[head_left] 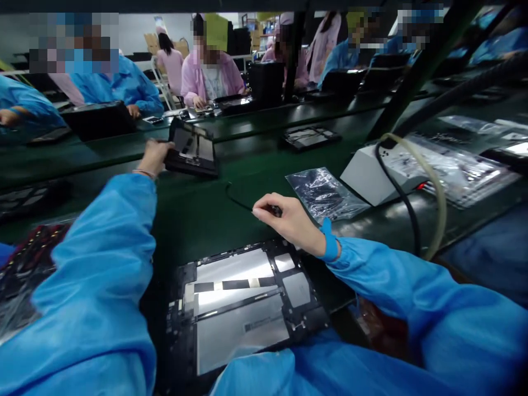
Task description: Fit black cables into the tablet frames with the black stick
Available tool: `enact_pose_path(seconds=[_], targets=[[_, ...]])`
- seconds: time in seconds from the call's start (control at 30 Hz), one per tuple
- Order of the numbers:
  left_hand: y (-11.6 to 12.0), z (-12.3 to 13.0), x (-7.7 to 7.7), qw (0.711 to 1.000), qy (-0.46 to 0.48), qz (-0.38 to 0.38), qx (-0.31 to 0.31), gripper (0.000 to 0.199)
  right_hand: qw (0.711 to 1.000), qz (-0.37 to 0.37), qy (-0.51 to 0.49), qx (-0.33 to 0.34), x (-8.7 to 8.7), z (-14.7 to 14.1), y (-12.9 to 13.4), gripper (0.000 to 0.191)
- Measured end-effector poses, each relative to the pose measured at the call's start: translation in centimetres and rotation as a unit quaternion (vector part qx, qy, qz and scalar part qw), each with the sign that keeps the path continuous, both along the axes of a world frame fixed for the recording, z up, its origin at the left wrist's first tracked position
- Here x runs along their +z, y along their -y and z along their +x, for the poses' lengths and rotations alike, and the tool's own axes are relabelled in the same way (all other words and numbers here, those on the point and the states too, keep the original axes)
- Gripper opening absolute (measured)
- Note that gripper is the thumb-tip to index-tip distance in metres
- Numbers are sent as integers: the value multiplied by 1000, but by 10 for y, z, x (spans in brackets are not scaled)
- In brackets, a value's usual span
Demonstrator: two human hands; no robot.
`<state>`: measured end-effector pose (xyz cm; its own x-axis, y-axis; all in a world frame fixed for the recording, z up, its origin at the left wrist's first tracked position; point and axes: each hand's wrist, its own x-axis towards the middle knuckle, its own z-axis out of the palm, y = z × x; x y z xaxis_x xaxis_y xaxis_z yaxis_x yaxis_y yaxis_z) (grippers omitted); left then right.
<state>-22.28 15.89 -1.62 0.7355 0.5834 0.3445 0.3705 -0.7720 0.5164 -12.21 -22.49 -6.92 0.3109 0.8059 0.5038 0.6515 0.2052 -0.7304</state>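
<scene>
My left hand (154, 156) reaches out to the far left and grips the near-left edge of an opened tablet (193, 147), which is tilted up above the green bench. My right hand (291, 219) is closed, thumb against fingers, on a thin black cable (238, 202) whose loose end curves away to the left. Below, close to my body, lies a second, larger-looking opened tablet (243, 324) with silver battery panels and a black frame. Neither hand touches that one. A blue wrist strap (330, 242) circles my right wrist.
Another opened tablet (311, 136) lies farther back on the green bench (247, 170). To the right are a clear plastic bag (324, 190), a white box (377, 173) and thick hoses (437, 203). Red-and-black parts (35, 253) lie at left. Co-workers sit opposite.
</scene>
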Motion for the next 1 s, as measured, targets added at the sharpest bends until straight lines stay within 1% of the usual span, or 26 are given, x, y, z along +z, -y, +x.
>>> enact_pose_path(seconds=[0.07, 0.1, 0.17, 0.2, 0.27, 0.33, 0.37, 0.43, 0.47, 0.53, 0.6, 0.63, 0.73, 0.8, 0.9, 1.0], targets=[[0, -14, 14, 998, 6, -67, 15, 43, 1000, 4, 0, 7, 2, -1, 1, 12], [3, -20, 20, 995, 2, -100, 8, 45, 1000, 7, 2, 11, 4, -2, 3, 11], [14, -31, 27, 987, -23, -157, -29, 52, 1000, 8, 11, 16, 9, -5, 6, 11], [21, -33, 27, 981, -39, -181, -55, 57, 1000, 5, 16, 16, 11, -6, 8, 11], [37, -33, 21, 965, -78, -226, -106, 69, 999, -11, 26, 14, 16, -8, 11, 11], [52, -29, 9, 943, -121, -272, -148, 81, 999, -35, 33, 23, 20, -10, 14, 11], [57, -27, 2, 931, -141, -293, -164, 83, 998, -49, 36, 35, 21, -11, 15, 12], [66, -26, -7, 915, -182, -308, -186, 77, 993, -82, 41, 70, 23, -13, 18, 13], [70, -28, -10, 917, -204, -284, -193, 73, 990, -104, 42, 89, 23, -15, 20, 13], [79, -35, -10, 935, -234, -179, -197, 73, 979, -158, 46, 122, 23, -17, 24, 11], [95, -48, -7, 955, -219, -70, -188, 76, 964, -219, 51, 143, 22, -17, 29, 11], [106, -56, -4, 962, -198, -37, -184, 72, 957, -246, 55, 147, 22, -16, 32, 12], [150, -82, -1, 975, -129, 1, -181, 48, 938, -304, 75, 149, 22, -10, 36, 14], [179, -99, -5, 976, -95, 26, -197, 39, 929, -324, 91, 151, 22, -6, 36, 14], [212, -118, -19, 970, -87, 16, -226, 34, 919, -346, 112, 150, 22, 0, 32, 15], [229, -130, -36, 963, -81, 12, -258, 32, 911, -363, 128, 146, 21, 4, 27, 15]])
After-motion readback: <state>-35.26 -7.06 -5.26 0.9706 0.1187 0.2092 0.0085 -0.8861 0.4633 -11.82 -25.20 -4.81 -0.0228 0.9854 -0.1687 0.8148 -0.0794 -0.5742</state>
